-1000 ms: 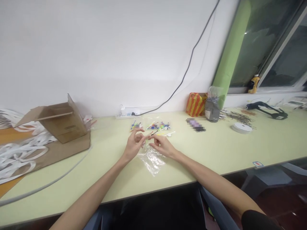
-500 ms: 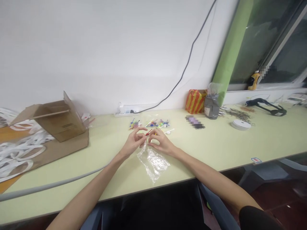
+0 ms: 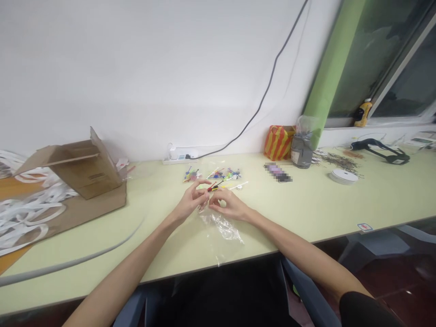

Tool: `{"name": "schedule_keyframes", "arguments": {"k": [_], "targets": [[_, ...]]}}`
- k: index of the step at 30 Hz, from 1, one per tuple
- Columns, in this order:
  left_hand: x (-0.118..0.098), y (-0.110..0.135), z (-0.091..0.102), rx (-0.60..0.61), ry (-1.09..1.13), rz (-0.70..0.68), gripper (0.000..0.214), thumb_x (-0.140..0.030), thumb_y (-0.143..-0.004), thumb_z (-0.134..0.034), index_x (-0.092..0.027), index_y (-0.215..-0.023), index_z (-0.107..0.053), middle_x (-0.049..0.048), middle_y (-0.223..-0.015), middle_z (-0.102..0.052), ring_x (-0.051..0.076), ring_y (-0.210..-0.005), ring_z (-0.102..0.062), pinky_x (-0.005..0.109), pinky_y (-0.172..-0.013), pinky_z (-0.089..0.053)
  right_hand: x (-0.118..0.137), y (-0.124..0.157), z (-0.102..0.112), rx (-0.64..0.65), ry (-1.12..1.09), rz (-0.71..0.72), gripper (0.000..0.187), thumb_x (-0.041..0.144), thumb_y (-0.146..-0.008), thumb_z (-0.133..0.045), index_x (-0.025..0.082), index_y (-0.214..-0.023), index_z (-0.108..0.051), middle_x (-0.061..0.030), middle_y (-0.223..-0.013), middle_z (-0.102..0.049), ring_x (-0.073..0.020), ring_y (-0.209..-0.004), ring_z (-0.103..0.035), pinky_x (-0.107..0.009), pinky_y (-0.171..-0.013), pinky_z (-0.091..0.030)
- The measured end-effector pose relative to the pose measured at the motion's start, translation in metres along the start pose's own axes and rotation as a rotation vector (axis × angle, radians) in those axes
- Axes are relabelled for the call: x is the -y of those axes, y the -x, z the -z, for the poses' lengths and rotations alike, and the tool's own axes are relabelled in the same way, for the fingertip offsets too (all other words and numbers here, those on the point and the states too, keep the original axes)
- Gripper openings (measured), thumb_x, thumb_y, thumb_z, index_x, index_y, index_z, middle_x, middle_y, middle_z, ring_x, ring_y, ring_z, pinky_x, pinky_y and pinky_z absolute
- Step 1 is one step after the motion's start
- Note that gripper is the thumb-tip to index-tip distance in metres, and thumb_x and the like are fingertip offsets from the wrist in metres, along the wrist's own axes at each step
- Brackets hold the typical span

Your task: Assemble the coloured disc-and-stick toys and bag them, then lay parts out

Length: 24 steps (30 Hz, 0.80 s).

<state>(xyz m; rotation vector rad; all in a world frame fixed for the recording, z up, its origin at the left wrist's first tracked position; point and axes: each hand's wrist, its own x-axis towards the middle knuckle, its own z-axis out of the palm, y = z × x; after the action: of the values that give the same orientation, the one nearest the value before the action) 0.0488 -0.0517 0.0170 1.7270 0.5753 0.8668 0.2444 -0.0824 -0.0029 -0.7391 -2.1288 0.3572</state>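
My left hand (image 3: 192,200) and my right hand (image 3: 228,204) meet over the pale green table (image 3: 306,209), fingertips pinched together. Between them they grip the mouth of a clear plastic bag (image 3: 223,227), which trails toward me on the table. Small red and black stick-like pieces (image 3: 214,185) poke up from the fingertips. Just beyond the hands lies a scatter of several small colourful pieces (image 3: 214,174).
An open cardboard box (image 3: 83,168) and white strips (image 3: 27,213) sit at the left. A power strip (image 3: 180,159) lies by the wall. A striped bag (image 3: 277,141), grey jar (image 3: 301,152), white tape roll (image 3: 343,175) and black frame (image 3: 381,151) stand to the right.
The hands drew closer together and stayed pinched on the bag's mouth and the small sticks. The bag shifted and stretched out toward me on the table.
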Motion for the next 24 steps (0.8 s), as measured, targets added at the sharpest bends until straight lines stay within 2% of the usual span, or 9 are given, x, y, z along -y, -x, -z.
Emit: {"name": "schedule_keyframes", "arguments": {"k": [2, 4, 6, 9, 13, 17, 20, 22, 24], "targets": [[0.000, -0.001, -0.001, -0.027, 0.014, -0.024, 0.051, -0.041, -0.092, -0.063, -0.022, -0.135, -0.043, -0.0014, -0.077, -0.053, 0.012, -0.068, -0.052, 0.024, -0.064, -0.045, -0.003, 0.000, 0.001, -0.047, 0.036, -0.014, 0.013, 0.020, -0.093, -0.057, 0.021, -0.080, -0.056, 0.0008, -0.070, -0.056, -0.0173, -0.074, -0.052, -0.031, -0.075, -0.044], [-0.001, -0.001, -0.001, -0.051, 0.029, -0.050, 0.059, -0.040, -0.091, -0.064, -0.025, -0.142, -0.038, 0.0036, -0.094, -0.057, 0.016, -0.085, -0.056, 0.027, -0.074, -0.049, -0.006, 0.000, 0.004, -0.173, 0.095, -0.036, 0.012, 0.020, -0.095, -0.053, 0.021, -0.083, -0.054, -0.0007, -0.075, -0.056, -0.0185, -0.077, -0.052, -0.033, -0.076, -0.043], [-0.002, -0.002, -0.001, -0.024, 0.045, -0.054, 0.070, -0.039, -0.089, -0.068, -0.029, -0.148, -0.031, 0.0070, -0.109, -0.057, 0.019, -0.096, -0.056, 0.030, -0.077, -0.050, -0.009, 0.000, 0.007, -0.305, 0.174, -0.051, 0.012, 0.021, -0.097, -0.048, 0.022, -0.086, -0.052, -0.0030, -0.081, -0.057, -0.0203, -0.081, -0.052, -0.035, -0.079, -0.043], [-0.004, 0.000, -0.002, 0.078, 0.036, -0.023, 0.076, -0.037, -0.088, -0.069, -0.030, -0.152, -0.029, 0.0062, -0.103, -0.057, 0.018, -0.090, -0.055, 0.030, -0.074, -0.049, -0.012, 0.001, 0.011, -0.423, 0.290, -0.069, 0.011, 0.022, -0.098, -0.046, 0.022, -0.090, -0.053, -0.0062, -0.089, -0.059, -0.0238, -0.091, -0.052, -0.040, -0.087, -0.043], [-0.006, 0.004, -0.009, 0.127, -0.040, -0.006, 0.070, -0.040, -0.091, -0.064, -0.024, -0.153, -0.036, 0.0034, -0.090, -0.054, 0.015, -0.079, -0.051, 0.029, -0.072, -0.046, -0.011, 0.001, 0.011, -0.465, 0.379, -0.065, 0.007, 0.018, -0.092, -0.052, 0.023, -0.089, -0.057, -0.0098, -0.101, -0.061, -0.0271, -0.104, -0.052, -0.046, -0.095, -0.042], [-0.003, 0.005, -0.019, 0.116, -0.100, -0.050, 0.078, -0.042, -0.089, -0.066, -0.030, -0.157, -0.029, 0.0059, -0.103, -0.059, 0.020, -0.093, -0.057, 0.035, -0.084, -0.048, -0.006, 0.001, 0.007, -0.451, 0.431, -0.003, 0.011, 0.014, -0.091, -0.052, 0.023, -0.087, -0.056, -0.0088, -0.097, -0.062, -0.0261, -0.100, -0.054, -0.044, -0.091, -0.044], [-0.001, 0.005, -0.024, 0.163, -0.217, -0.079, 0.056, -0.043, -0.089, -0.066, -0.028, -0.142, -0.054, 0.0094, -0.113, -0.064, 0.024, -0.104, -0.058, 0.035, -0.086, -0.050, -0.003, 0.002, 0.006, -0.483, 0.426, 0.068, 0.011, 0.015, -0.093, -0.050, 0.024, -0.086, -0.053, -0.0059, -0.084, -0.060, -0.0239, -0.088, -0.055, -0.040, -0.082, -0.045], [-0.001, 0.004, -0.025, 0.186, -0.316, -0.097, 0.033, -0.041, -0.092, -0.062, -0.024, -0.120, -0.070, 0.0080, -0.102, -0.068, 0.023, -0.095, -0.060, 0.034, -0.082, -0.050, -0.001, 0.003, 0.008, -0.513, 0.371, 0.097, 0.010, 0.016, -0.094, -0.048, 0.023, -0.087, -0.051, -0.0050, -0.081, -0.058, -0.0225, -0.083, -0.055, -0.038, -0.078, -0.046], [-0.002, 0.005, -0.022, 0.113, -0.406, -0.141, 0.026, -0.040, -0.094, -0.058, -0.022, -0.104, -0.075, 0.0051, -0.084, -0.068, 0.020, -0.081, -0.061, 0.034, -0.078, -0.050, 0.001, 0.004, 0.012, -0.532, 0.296, 0.093, 0.010, 0.019, -0.096, -0.047, 0.023, -0.088, -0.050, -0.0042, -0.079, -0.056, -0.0209, -0.078, -0.054, -0.036, -0.074, -0.046]]}}
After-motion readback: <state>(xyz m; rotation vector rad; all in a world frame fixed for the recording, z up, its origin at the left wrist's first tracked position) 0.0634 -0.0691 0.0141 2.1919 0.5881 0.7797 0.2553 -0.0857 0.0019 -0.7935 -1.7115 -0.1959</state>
